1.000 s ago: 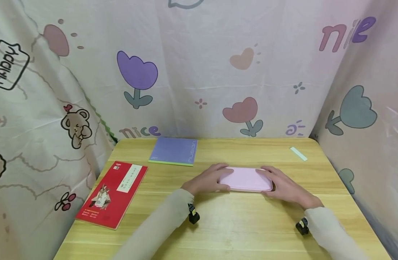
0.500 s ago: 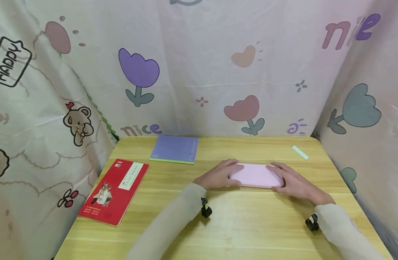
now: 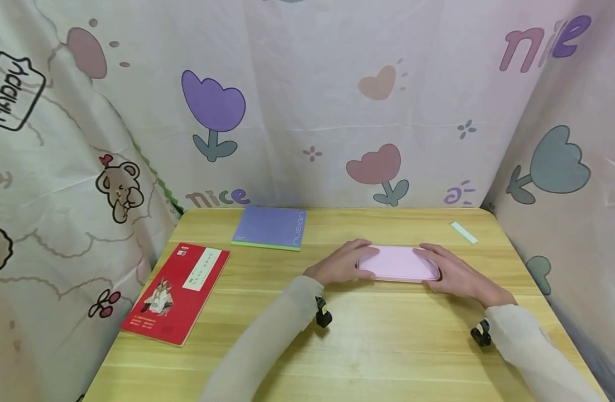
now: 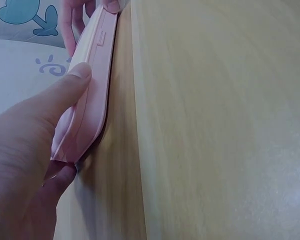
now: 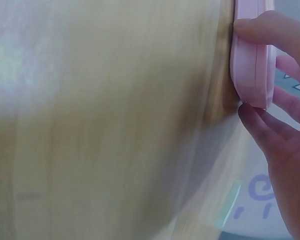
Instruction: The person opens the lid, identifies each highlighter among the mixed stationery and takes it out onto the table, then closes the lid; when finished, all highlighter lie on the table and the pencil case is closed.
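Observation:
A flat pink pencil case with rounded ends lies lengthwise across the wooden table. My left hand grips its left end, the thumb on the near side and fingers over the top. At the opposite end, my right hand holds it the same way. The left wrist view shows the side of the pencil case, with a seam and a small raised tab, beside my left thumb. In the right wrist view, my right hand has its thumb against the rounded end of the pencil case.
On the left side of the table lies a red booklet. A blue-violet notebook with a green edge sits near the back. Toward the back right corner is a small pale green strip. Printed curtains surround the table.
Both hands have shifted the pencil case to the right and slightly farther back, mostly in the first half second. The head view has tilted a little. Booklet, notebook and strip stay in place.

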